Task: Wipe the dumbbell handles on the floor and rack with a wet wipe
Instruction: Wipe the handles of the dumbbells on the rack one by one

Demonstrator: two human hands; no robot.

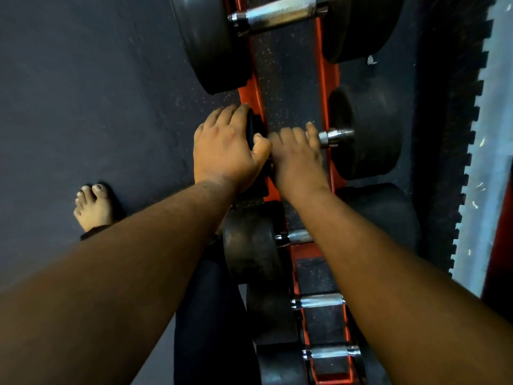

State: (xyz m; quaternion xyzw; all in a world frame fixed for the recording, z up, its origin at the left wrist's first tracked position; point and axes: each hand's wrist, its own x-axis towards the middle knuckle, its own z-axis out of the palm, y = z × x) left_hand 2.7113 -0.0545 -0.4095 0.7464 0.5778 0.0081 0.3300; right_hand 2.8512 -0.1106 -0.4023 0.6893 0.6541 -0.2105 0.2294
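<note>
Right hand: fingers curl around the shiny handle; wipe not seen.
Left hand: grips the black end weight.
Dumbbell: on red rack; looks heavy, hard.

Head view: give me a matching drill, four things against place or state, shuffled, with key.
Things:
1. left hand
2. right hand
3. knurled chrome dumbbell handle
4. bare foot

Places or states:
A. on the dark floor mat, left of the rack
B. fingers curled round a chrome handle
C. top of the frame, untouched
D. gripping a black rubber dumbbell head at the red rack rail

Pairs: 1-D, 2-B, 3-C, 4-A
</note>
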